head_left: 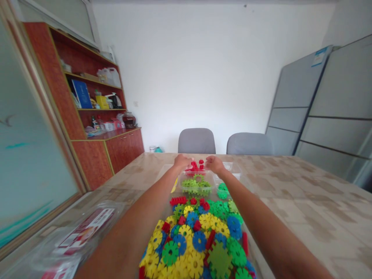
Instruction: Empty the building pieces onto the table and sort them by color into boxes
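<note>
Risk: we judge that the red plastic gear pieces (pixel 195 166) could spill, since both our hands meet over them at full reach, far from the body; a nudge might also tip the clear plastic tub of light-green gear pieces (pixel 196 186) just below the fingers.

Left hand (pixel 182 161): fingers curled down, closed on the red pieces at their left edge; how tight, we cannot tell.

Right hand (pixel 214 163): fingers bent, touching the same red pieces from the right.

Nearer than the fingers: heap of yellow, blue, green and red plastic gear discs (pixel 197 244) on the marbled beige table (pixel 305 201).
</note>
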`<action>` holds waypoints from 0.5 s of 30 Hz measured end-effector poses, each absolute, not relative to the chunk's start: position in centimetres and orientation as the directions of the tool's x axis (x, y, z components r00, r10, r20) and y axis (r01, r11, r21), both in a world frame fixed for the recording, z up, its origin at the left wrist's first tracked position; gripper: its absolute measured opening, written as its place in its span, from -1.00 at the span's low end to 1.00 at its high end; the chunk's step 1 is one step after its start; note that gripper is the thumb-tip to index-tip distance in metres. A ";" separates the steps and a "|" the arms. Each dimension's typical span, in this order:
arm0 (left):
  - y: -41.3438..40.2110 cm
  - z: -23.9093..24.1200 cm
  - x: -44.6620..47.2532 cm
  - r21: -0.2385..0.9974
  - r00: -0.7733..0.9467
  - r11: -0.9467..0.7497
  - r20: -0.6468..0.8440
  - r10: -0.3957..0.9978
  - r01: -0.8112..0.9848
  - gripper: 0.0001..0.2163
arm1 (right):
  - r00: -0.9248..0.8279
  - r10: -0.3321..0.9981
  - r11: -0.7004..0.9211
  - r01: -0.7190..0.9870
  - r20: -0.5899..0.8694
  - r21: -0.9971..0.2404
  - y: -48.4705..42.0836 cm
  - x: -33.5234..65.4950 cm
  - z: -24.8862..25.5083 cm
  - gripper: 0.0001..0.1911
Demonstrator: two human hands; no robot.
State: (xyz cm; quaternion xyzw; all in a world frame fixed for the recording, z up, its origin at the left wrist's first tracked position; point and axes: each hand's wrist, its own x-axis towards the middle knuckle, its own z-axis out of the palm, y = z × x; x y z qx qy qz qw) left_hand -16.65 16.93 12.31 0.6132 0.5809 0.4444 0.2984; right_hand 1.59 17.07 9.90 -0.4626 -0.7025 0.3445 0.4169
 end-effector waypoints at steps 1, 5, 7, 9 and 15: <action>17.1 12.2 -16.7 0.881 -0.070 -0.132 0.183 0.981 0.454 -0.71 | -0.227 0.935 0.339 0.362 0.271 -0.868 17.0 1.5 9.7 -0.69; 16.1 10.9 -18.0 0.879 -0.032 -0.088 0.116 0.993 0.468 -0.73 | -0.256 0.930 0.346 0.355 0.265 -0.868 16.1 1.7 8.4 -0.70; 14.8 10.2 -19.0 0.880 -0.004 -0.092 0.106 0.994 0.465 -0.77 | -0.280 0.927 0.342 0.353 0.250 -0.871 15.1 2.4 7.5 -0.71; 12.9 9.8 -20.1 0.882 0.034 -0.121 0.119 0.992 0.456 -0.81 | -0.306 0.923 0.337 0.353 0.232 -0.873 13.8 3.8 6.7 -0.72; 7.1 9.4 -22.0 0.865 0.150 -0.224 0.175 0.973 0.449 -0.67 | -0.377 0.902 0.358 0.385 0.209 -0.851 9.8 8.4 5.6 -0.60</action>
